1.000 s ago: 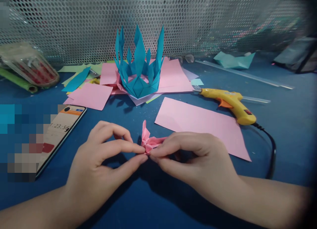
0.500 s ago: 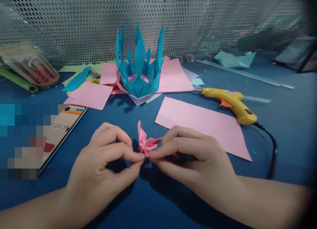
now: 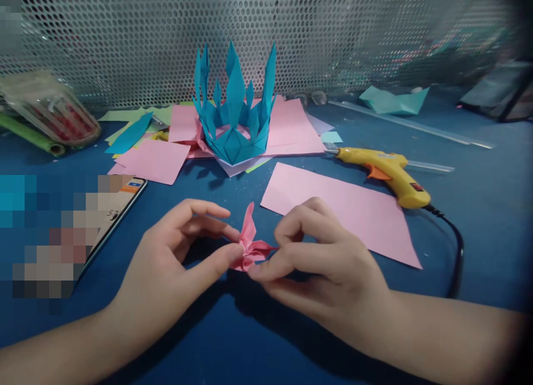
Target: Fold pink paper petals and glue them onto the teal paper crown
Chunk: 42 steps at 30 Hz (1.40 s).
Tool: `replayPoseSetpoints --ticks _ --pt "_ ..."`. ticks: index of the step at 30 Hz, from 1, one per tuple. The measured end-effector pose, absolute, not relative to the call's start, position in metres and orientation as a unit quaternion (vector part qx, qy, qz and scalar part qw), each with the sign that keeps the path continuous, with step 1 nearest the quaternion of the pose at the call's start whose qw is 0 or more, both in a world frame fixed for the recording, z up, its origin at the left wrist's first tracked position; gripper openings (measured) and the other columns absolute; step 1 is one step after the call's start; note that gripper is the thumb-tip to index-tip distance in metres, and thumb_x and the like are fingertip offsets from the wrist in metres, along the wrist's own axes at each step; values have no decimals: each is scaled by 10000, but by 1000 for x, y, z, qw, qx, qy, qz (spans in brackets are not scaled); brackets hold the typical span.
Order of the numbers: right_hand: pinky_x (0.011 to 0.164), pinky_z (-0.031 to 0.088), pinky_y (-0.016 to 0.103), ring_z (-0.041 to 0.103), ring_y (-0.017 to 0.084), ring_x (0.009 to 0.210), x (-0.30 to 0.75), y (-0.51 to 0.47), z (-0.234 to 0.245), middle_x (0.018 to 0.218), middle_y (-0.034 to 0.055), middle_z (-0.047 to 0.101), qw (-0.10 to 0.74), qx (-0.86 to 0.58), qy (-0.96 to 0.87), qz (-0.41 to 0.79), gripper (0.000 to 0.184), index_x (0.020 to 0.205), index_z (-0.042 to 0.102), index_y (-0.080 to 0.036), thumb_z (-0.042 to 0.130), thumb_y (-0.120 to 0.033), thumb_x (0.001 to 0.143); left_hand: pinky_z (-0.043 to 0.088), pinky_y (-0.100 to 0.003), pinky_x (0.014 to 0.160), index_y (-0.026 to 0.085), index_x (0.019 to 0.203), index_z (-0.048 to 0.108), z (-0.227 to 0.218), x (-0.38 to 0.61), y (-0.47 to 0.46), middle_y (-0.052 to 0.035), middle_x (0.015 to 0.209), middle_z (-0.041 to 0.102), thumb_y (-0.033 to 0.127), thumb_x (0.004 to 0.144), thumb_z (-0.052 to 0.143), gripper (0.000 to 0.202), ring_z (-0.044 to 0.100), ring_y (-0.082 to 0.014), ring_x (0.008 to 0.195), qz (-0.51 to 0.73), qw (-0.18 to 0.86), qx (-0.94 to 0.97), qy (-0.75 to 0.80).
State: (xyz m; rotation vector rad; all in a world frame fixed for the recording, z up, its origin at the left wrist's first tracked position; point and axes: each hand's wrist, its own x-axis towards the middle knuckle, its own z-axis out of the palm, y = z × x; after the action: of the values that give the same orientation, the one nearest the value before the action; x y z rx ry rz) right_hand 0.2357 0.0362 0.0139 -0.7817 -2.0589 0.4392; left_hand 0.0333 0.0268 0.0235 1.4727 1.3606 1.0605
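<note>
A small folded pink paper piece (image 3: 250, 245) sits between my two hands just above the blue table (image 3: 258, 329). My left hand (image 3: 175, 263) pinches its left side between thumb and middle finger, the index finger stretched out above. My right hand (image 3: 320, 263) pinches the piece's right end with curled fingers. One pointed flap of the paper sticks upward between the hands.
A blue paper crown (image 3: 234, 113) stands on pink sheets (image 3: 291, 126) at the back. A large pink sheet (image 3: 353, 213) lies right of my hands, beside a yellow glue gun (image 3: 387, 174) with its black cord (image 3: 456, 251). A phone (image 3: 120, 207) lies at left.
My left index finger has lifted off and stretched out. My right fingers have curled tighter and shifted on the pink piece, which has turned a little with its flap leaning right.
</note>
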Motion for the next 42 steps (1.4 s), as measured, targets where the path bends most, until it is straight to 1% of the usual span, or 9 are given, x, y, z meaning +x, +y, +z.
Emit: replayPoseSetpoints --ticks 4,8,13,20,26,34,37,40,42 --pt "797 546 300 594 177 919 236 37 12 936 55 599 429 -303 -828 195 170 753 762 -233 739 -77 818 588 -100 731 291 936 708 26 34 27 78 825 792 135 736 750 257 756 -89 780 417 420 614 523" --pt "911 548 266 634 180 1037 238 39 12 1073 94 611 423 -286 -816 270 83 876 759 -174 804 -179 807 602 -124 726 283 930 766 27 35 30 53 838 810 110 714 728 280 767 -113 775 411 432 617 514" --pt "814 572 173 711 110 857 237 39 15 948 52 738 418 -291 -776 371 95 943 751 -168 685 -112 905 585 -119 725 288 783 778 29 35 30 66 796 784 70 742 664 249 737 -96 755 393 428 651 489" --pt "761 584 145 738 103 802 235 39 16 895 35 789 440 -284 -768 369 153 920 759 -184 697 -53 869 567 -129 662 262 774 740 31 35 29 62 745 736 49 750 599 257 700 -94 699 372 427 676 472" --pt "690 595 162 734 111 753 237 38 15 891 40 790 425 -286 -790 337 189 908 774 -191 660 -45 875 565 -140 654 263 756 714 29 36 28 61 742 728 93 766 594 209 690 -98 697 360 401 688 486" --pt "773 571 234 704 121 775 235 42 15 818 5 794 433 -276 -789 338 223 953 781 -204 681 -26 863 570 -133 609 240 687 705 30 38 26 50 694 737 94 758 584 202 694 -93 625 362 396 687 491" --pt "746 571 230 700 120 759 234 42 15 815 1 792 422 -315 -762 377 222 939 796 -209 691 -35 850 586 -112 618 262 796 719 29 38 24 76 714 766 104 769 624 186 730 -88 637 383 411 658 501" --pt "709 567 222 695 120 723 234 42 15 794 -4 786 414 -348 -727 424 187 918 813 -223 726 -76 842 599 -107 632 293 964 654 27 37 21 116 736 780 97 760 673 283 750 -80 617 413 431 615 515" --pt "686 567 224 692 126 703 234 42 15 777 -8 782 411 -367 -707 444 156 898 821 -242 757 -117 831 598 -101 635 296 949 633 27 37 20 128 726 769 79 753 684 297 750 -74 610 420 424 610 522"
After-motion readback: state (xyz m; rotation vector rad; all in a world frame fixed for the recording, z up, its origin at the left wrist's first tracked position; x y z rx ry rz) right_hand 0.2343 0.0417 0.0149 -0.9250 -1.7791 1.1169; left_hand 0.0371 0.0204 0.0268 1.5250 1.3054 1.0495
